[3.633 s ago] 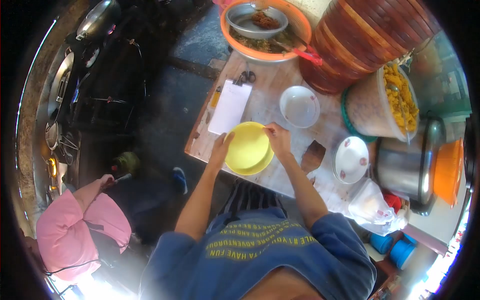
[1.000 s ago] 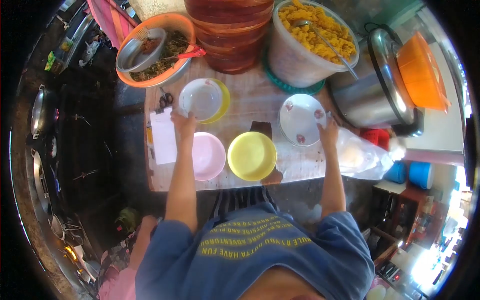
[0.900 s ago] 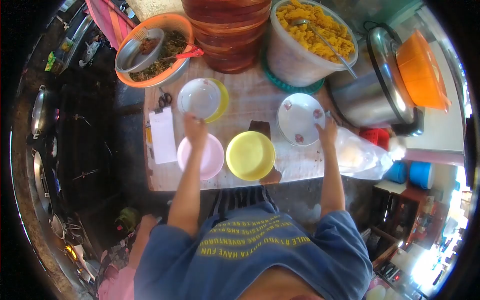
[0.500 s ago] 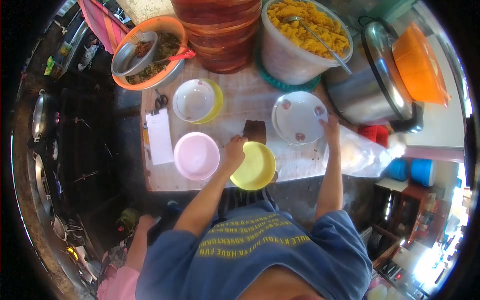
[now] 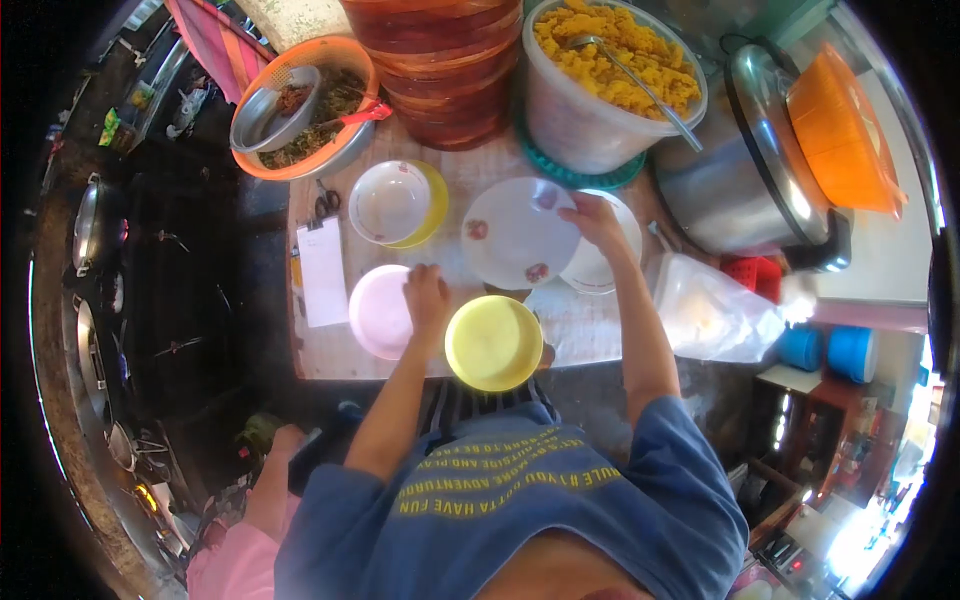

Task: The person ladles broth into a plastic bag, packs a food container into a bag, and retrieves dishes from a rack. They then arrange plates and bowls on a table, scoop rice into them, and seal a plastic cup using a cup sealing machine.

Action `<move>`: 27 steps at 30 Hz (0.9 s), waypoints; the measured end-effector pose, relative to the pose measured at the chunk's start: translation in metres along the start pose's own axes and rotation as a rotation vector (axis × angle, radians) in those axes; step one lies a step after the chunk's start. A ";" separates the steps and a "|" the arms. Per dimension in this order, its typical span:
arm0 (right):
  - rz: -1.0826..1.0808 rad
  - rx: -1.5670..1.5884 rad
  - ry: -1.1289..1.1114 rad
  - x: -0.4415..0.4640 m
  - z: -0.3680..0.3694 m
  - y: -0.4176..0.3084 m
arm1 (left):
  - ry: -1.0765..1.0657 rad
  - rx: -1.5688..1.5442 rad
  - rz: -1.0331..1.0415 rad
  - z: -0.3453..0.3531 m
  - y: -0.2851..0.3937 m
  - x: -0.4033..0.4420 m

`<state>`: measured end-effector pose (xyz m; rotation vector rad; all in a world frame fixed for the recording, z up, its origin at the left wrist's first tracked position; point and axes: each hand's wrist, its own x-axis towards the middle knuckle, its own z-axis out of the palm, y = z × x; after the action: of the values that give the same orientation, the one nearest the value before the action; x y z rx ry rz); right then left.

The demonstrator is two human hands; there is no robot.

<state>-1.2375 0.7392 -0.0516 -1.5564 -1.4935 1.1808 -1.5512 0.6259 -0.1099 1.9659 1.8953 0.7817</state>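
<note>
My right hand pinches the rim of a white floral plate, which is lifted above the table. Another white plate lies behind it, partly covered. My left hand is over the right rim of a pink bowl, fingers bent and slightly apart; I cannot tell whether it touches the rim. Close to my body, at the table's front edge, is a yellow bowl with neither hand on it. A white bowl sits inside another yellow bowl at the left.
Along the back stand an orange basket of greens, a brown ridged container, a tub of yellow food with a ladle, and a steel pot. A clipboard, scissors and a plastic bag flank the work area.
My right hand has lifted the top floral plate and carried it left. My left hand has let go of the near yellow bowl and moved left to the pink bowl. That yellow bowl has shifted slightly nearer.
</note>
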 end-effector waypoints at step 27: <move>-0.090 -0.542 0.095 0.113 0.090 0.009 | 0.259 0.458 -0.752 -0.031 -0.152 0.107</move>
<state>-1.3247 0.8386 -0.1109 -1.8319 -1.8973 0.6653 -1.6953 0.7396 -0.1523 1.1733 2.8873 0.4063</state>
